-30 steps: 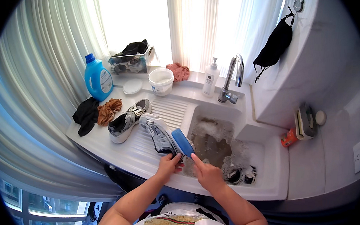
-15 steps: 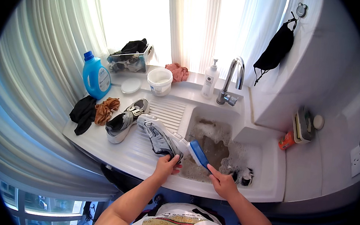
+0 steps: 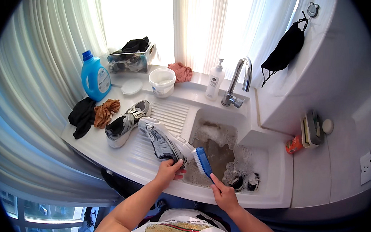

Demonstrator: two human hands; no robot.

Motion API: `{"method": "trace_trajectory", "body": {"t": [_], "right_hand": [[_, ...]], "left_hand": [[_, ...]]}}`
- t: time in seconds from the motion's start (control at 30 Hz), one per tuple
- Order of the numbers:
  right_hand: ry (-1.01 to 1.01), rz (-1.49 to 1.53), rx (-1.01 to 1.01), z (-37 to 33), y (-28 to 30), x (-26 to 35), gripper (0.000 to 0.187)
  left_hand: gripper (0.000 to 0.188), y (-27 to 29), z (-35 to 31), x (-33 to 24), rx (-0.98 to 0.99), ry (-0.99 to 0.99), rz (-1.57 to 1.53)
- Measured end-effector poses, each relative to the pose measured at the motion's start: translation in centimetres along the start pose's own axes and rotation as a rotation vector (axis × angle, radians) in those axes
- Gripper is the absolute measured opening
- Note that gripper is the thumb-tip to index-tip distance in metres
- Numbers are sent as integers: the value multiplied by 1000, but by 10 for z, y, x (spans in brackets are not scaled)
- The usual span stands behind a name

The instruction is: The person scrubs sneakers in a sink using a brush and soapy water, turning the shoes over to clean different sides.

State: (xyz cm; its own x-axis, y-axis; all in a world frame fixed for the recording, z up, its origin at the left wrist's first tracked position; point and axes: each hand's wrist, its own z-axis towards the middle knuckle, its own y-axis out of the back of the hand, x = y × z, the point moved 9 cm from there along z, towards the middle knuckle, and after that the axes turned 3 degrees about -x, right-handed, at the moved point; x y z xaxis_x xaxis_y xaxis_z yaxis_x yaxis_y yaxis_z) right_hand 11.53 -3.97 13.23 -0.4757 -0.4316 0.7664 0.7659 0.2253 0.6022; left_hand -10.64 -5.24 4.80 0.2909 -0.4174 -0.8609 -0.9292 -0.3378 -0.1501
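My left hand (image 3: 170, 172) grips the heel end of a grey-and-white sneaker (image 3: 161, 137), tilted on its side with its pale sole turned toward the sink. In my right hand (image 3: 226, 196) is a blue scrub brush (image 3: 204, 162) with white bristles, which meet the sole near the heel or lie very close to it. The other sneaker (image 3: 121, 130) rests on the ribbed drainboard (image 3: 172, 115) to the left. Below the brush, the white sink (image 3: 282, 167) holds murky, foamy water, with dark-and-white items (image 3: 245, 181) partly under it at the near right.
Along the back stand a blue detergent bottle (image 3: 96, 79), a clear bin (image 3: 131, 63) of cloth, a white tub (image 3: 161, 88), a pump bottle (image 3: 215, 81) and a chrome faucet (image 3: 237, 83). Dark (image 3: 82, 116) and brown cloths (image 3: 106, 113) lie left. An orange container (image 3: 294, 144) stands right.
My right hand and the brush have shifted slightly down and toward me along the sole, and the bristles show more. The sneaker stays in my left hand. The whole view has drifted a little.
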Motion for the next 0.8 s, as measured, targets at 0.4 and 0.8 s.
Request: {"method": "trace_trajectory", "body": {"t": [0.4,0.8], "right_hand": [[-32,-70,110,21,2,-7,42],[180,-199,-15,89,-1,38,32]], "left_hand": [[29,4,6,5,-9,2,-33],[32,-2,2,-2,13,4,-30]]}}
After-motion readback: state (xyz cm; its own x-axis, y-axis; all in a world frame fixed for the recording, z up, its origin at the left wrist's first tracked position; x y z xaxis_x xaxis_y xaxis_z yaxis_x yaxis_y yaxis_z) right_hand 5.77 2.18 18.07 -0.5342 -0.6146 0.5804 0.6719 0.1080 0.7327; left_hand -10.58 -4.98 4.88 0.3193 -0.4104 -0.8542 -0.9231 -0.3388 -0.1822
